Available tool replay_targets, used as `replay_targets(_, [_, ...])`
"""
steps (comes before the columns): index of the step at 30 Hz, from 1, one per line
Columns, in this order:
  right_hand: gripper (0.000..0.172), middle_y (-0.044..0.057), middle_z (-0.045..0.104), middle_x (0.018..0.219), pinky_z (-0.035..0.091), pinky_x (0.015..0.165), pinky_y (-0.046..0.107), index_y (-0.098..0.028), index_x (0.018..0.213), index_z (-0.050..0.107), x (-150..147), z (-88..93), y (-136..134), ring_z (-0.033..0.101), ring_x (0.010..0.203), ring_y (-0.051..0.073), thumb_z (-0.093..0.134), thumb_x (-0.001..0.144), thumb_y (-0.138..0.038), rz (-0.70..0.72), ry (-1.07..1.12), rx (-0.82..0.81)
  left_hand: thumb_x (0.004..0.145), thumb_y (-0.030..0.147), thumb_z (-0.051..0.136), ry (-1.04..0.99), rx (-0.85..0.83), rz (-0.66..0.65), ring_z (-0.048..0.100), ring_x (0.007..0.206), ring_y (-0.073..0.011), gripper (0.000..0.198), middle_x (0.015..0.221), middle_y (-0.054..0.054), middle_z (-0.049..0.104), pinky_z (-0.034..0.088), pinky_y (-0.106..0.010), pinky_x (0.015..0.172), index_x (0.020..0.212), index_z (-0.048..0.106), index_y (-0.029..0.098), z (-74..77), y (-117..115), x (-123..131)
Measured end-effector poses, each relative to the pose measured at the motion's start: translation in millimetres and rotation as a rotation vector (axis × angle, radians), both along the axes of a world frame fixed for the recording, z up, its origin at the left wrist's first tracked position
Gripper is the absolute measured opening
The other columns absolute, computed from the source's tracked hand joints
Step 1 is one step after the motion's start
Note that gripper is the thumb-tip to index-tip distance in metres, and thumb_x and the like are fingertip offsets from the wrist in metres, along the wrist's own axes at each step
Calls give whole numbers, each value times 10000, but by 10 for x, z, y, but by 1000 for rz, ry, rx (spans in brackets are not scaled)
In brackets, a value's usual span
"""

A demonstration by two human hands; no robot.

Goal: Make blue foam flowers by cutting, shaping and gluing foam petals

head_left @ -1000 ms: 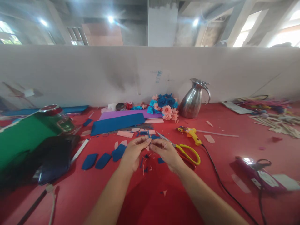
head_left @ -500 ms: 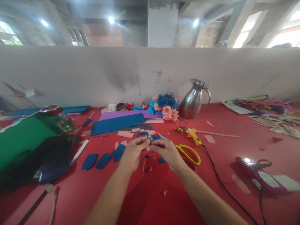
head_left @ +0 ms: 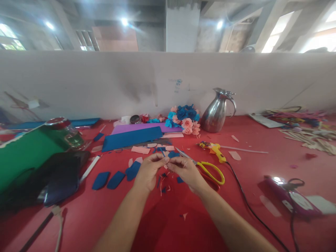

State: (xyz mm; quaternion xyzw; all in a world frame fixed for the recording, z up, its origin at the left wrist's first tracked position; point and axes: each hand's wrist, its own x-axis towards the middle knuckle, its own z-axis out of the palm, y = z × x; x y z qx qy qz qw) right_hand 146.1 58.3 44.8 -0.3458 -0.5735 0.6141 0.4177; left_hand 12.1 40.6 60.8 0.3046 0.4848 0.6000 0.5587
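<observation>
Over the middle of the red table, my left hand [head_left: 151,170] is closed in a pinch on a thin blue paper strip [head_left: 162,152], whose upper end sticks up past the fingers. My right hand [head_left: 187,171] is closed too, its fingertips meeting the left ones at the strip's lower end, which the fingers mostly hide. Cut blue paper petals [head_left: 116,180] lie left of my left hand. Scissors with yellow handles [head_left: 212,170] rest open beside my right hand, partly behind it. Small blue and pink scraps [head_left: 164,182] are scattered below the fingers.
Behind lie a blue paper sheet [head_left: 132,138], a purple sheet [head_left: 119,129] and a paper-flower bunch [head_left: 185,119]. A steel jug [head_left: 215,112] stands beside them. A yellow glue gun [head_left: 215,151] trails a black cord. At left are a phone [head_left: 63,182] and a jar [head_left: 72,136].
The fingertips of both hands have come closer together, and less of the blue strip shows between them. My right hand has shifted slightly left, uncovering more of the scissor blades.
</observation>
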Motion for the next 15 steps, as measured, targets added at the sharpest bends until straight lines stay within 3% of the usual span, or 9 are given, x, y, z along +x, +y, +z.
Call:
replay_targets(2, [175, -4, 655, 723, 433, 724, 295, -203, 736, 704, 0, 4, 4, 559, 706, 146, 713, 676, -367, -3, 21, 9, 432, 243, 856, -7, 8, 11, 520, 605, -100, 256, 574, 16, 593, 417, -244, 660, 521, 634, 155, 1, -3, -2])
replay_targets(7, [190, -11, 627, 684, 419, 703, 287, -194, 689, 673, 0, -14, 16, 538, 676, 137, 694, 700, -383, -9, 36, 27, 517, 313, 835, 44, 8, -102, 572, 742, -144, 261, 728, -42, 675, 432, -273, 759, 690, 729, 149, -2, -20, -11])
replay_targets(15, [229, -8, 629, 673, 415, 675, 284, -197, 680, 668, -9, -26, 7, 532, 663, 143, 699, 684, -424, -1, 9, 31, 472, 280, 849, 85, 32, -48, 516, 603, -119, 264, 571, -2, 604, 418, -266, 666, 479, 615, 158, -27, -7, -10])
